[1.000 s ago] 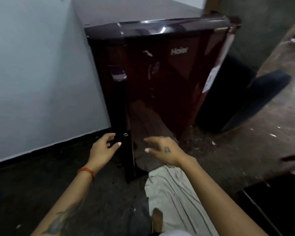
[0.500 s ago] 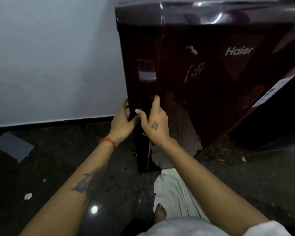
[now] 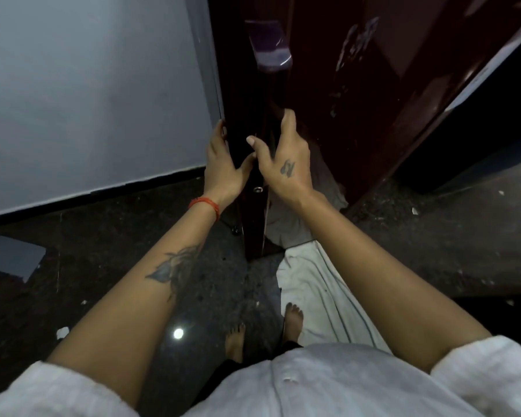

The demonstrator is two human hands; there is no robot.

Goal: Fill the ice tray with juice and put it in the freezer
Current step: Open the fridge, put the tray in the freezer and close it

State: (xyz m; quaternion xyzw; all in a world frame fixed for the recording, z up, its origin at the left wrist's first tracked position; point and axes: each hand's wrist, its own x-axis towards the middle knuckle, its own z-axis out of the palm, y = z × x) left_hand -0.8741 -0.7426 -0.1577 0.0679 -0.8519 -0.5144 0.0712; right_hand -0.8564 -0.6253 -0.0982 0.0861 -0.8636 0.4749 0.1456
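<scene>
A dark maroon fridge [image 3: 373, 85] stands right in front of me, its glossy door [image 3: 328, 121] facing me. My left hand [image 3: 223, 164] grips the door's left edge, fingers round the side and thumb on the front. My right hand [image 3: 286, 158] rests on the door front just beside it, with fingers stretched upward and thumb spread. A recessed handle [image 3: 269, 46] sits higher on the same edge. No ice tray or juice is in view.
A grey wall [image 3: 88, 100] closes the left side. A white cloth [image 3: 313, 281] lies on the dark, dusty floor [image 3: 103, 251] at the fridge's foot, and my bare feet [image 3: 294, 317] stand beside it. A grey flat object [image 3: 9, 257] lies at far left.
Both hands rose from low near the fridge's base to the door's left edge. I have come closer, so the fridge fills more of the view.
</scene>
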